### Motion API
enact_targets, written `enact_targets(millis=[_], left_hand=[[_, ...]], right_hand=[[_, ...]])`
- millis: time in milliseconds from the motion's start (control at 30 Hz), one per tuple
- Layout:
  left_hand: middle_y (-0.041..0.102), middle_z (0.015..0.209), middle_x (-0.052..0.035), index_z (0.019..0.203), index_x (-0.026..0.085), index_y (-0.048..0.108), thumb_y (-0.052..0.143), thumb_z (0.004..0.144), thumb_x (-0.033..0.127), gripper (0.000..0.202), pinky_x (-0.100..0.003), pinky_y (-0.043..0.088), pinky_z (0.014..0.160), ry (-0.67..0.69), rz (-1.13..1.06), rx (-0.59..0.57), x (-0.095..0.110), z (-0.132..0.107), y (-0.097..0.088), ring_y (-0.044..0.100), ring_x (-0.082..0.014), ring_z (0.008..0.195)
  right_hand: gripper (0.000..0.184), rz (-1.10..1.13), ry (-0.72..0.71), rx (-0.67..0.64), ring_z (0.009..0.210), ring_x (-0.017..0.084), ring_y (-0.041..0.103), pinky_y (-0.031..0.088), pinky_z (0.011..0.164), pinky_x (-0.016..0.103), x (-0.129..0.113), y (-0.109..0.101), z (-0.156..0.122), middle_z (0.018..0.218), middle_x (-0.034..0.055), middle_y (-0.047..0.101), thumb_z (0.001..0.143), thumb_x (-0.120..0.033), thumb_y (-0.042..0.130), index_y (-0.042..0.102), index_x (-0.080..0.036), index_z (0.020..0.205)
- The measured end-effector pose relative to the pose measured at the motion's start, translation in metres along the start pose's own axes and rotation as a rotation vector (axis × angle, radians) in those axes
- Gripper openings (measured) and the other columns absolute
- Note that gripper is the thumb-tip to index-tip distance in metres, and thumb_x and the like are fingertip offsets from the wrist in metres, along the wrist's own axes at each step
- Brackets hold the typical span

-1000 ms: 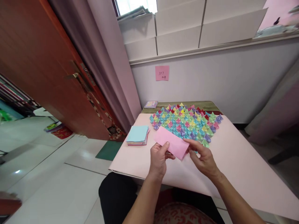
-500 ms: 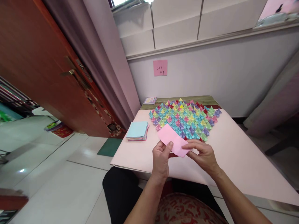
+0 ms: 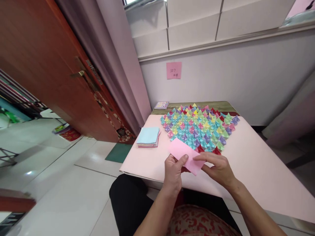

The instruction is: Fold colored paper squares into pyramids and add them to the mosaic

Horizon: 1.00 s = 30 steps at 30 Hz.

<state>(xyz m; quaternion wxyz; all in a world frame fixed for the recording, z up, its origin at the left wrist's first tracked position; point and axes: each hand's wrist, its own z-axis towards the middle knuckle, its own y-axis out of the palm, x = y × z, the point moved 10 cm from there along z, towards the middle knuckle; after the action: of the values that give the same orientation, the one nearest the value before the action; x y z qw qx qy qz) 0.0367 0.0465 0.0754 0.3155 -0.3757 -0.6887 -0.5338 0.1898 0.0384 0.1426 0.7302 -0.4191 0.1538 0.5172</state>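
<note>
Left hand [image 3: 173, 173] grips the pink paper [image 3: 181, 152], thumb flat on top, other fingers tucked under. Right hand [image 3: 220, 167] has the same sheet near its right end, index finger lying on top, thumb low at the edge; its underside contact is hidden.

Paper is held above the near part of the surface [image 3: 261, 170], slanted, upper-left corner pointing away from the body. Reads as oblong; can't tell how many layers.

Just beyond the paper: big cluster of folded paper pieces [image 3: 194, 126], pointed tops, packed close in blue, green, yellow, purple, pink, red. Two red ones at the near edge, by the right hand.

Left of the paper, apart from it: stack of square sheets [image 3: 148, 136], light blue on top, other colors along the sides. Far left corner: small printed pack [image 3: 161, 105].

Wall behind: pink note [image 3: 174, 70], handwritten "357" plus smaller marks. Off left: curtain [image 3: 118, 49], brown door [image 3: 41, 55], green mat [image 3: 118, 153] on the floor.
</note>
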Motion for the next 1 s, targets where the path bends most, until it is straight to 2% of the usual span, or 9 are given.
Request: enact_targets(millis=[167, 367, 467, 633, 733, 800, 900, 933, 1000], left_hand=[[0.07, 0.072, -0.0046, 0.089, 0.01, 0.066, 0.085, 0.061, 0.029, 0.039, -0.026, 0.05, 0.05, 0.027, 0.0, 0.033, -0.002, 0.006, -0.01, 0.061, -0.0145, 0.056], [0.072, 0.085, -0.0075, 0.093, 0.01, 0.068, 0.08, 0.067, 0.03, 0.035, -0.026, 0.055, 0.051, -0.003, 0.001, 0.059, -0.002, 0.008, -0.014, 0.065, -0.0164, 0.066], [0.073, 0.086, -0.0093, 0.096, 0.009, 0.069, 0.078, 0.071, 0.033, 0.036, -0.027, 0.056, 0.055, -0.021, 0.021, 0.025, -0.005, 0.005, -0.01, 0.068, -0.0177, 0.067], [0.075, 0.093, -0.0144, 0.102, 0.008, 0.07, 0.073, 0.078, 0.044, 0.043, -0.031, 0.059, 0.063, 0.031, 0.068, -0.042, 0.0, 0.0, 0.004, 0.072, -0.023, 0.077], [0.075, 0.091, -0.0125, 0.098, 0.009, 0.071, 0.08, 0.072, 0.038, 0.04, -0.032, 0.06, 0.066, 0.083, 0.103, -0.031, 0.004, -0.002, 0.006, 0.072, -0.0234, 0.08], [0.076, 0.087, -0.0113, 0.093, 0.009, 0.071, 0.082, 0.069, 0.034, 0.036, -0.032, 0.06, 0.067, 0.112, 0.131, -0.002, 0.006, -0.002, 0.004, 0.071, -0.0217, 0.076], [0.075, 0.077, -0.0092, 0.087, 0.009, 0.072, 0.082, 0.07, 0.034, 0.032, -0.031, 0.059, 0.064, 0.125, 0.175, 0.009, 0.005, -0.002, 0.001, 0.069, -0.018, 0.064], [0.074, 0.076, -0.0086, 0.086, 0.009, 0.072, 0.082, 0.069, 0.033, 0.032, -0.03, 0.058, 0.063, 0.122, 0.194, -0.006, 0.005, -0.002, 0.002, 0.068, -0.0169, 0.062], [0.074, 0.077, -0.0083, 0.088, 0.009, 0.072, 0.083, 0.068, 0.032, 0.033, -0.028, 0.056, 0.061, 0.105, 0.215, -0.052, 0.003, -0.003, 0.005, 0.066, -0.0154, 0.061]], right_hand=[[0.014, 0.015, 0.004, 0.028, 0.084, 0.023, 0.073, 0.059, 0.077, 0.034, 0.007, 0.004, 0.0, 0.087, 0.0033, 0.076, 0.083, -0.02, 0.066, 0.077, -0.028, 0.088], [0.011, 0.154, 0.218, 0.009, 0.091, 0.024, 0.069, 0.057, 0.074, 0.033, 0.033, 0.015, -0.002, 0.094, 0.007, 0.075, 0.08, -0.032, 0.072, 0.077, -0.025, 0.086], [0.016, 0.299, 0.335, 0.038, 0.085, 0.022, 0.068, 0.056, 0.07, 0.031, 0.043, 0.018, -0.005, 0.089, 0.0069, 0.074, 0.078, -0.037, 0.075, 0.076, -0.022, 0.083], [0.028, 0.46, 0.544, 0.169, 0.064, 0.016, 0.062, 0.051, 0.058, 0.027, 0.055, 0.018, -0.015, 0.069, 0.003, 0.067, 0.077, -0.045, 0.076, 0.07, -0.018, 0.076], [0.032, 0.504, 0.591, 0.222, 0.063, 0.015, 0.061, 0.051, 0.059, 0.027, 0.054, 0.018, -0.018, 0.07, 0.0025, 0.067, 0.073, -0.047, 0.079, 0.067, -0.018, 0.081], [0.037, 0.512, 0.599, 0.239, 0.064, 0.016, 0.062, 0.051, 0.061, 0.028, 0.053, 0.017, -0.019, 0.072, 0.0019, 0.067, 0.073, -0.046, 0.08, 0.065, -0.019, 0.093], [0.051, 0.528, 0.632, 0.184, 0.065, 0.016, 0.062, 0.05, 0.061, 0.028, 0.053, 0.02, -0.019, 0.071, -0.0005, 0.066, 0.073, -0.044, 0.08, 0.061, -0.02, 0.113], [0.051, 0.561, 0.655, 0.133, 0.067, 0.016, 0.062, 0.05, 0.062, 0.028, 0.053, 0.024, -0.02, 0.072, -0.0003, 0.066, 0.074, -0.044, 0.08, 0.061, -0.02, 0.115], [0.042, 0.648, 0.697, 0.022, 0.071, 0.016, 0.063, 0.05, 0.065, 0.027, 0.051, 0.034, -0.021, 0.077, 0.0016, 0.067, 0.075, -0.045, 0.079, 0.066, -0.018, 0.104]])
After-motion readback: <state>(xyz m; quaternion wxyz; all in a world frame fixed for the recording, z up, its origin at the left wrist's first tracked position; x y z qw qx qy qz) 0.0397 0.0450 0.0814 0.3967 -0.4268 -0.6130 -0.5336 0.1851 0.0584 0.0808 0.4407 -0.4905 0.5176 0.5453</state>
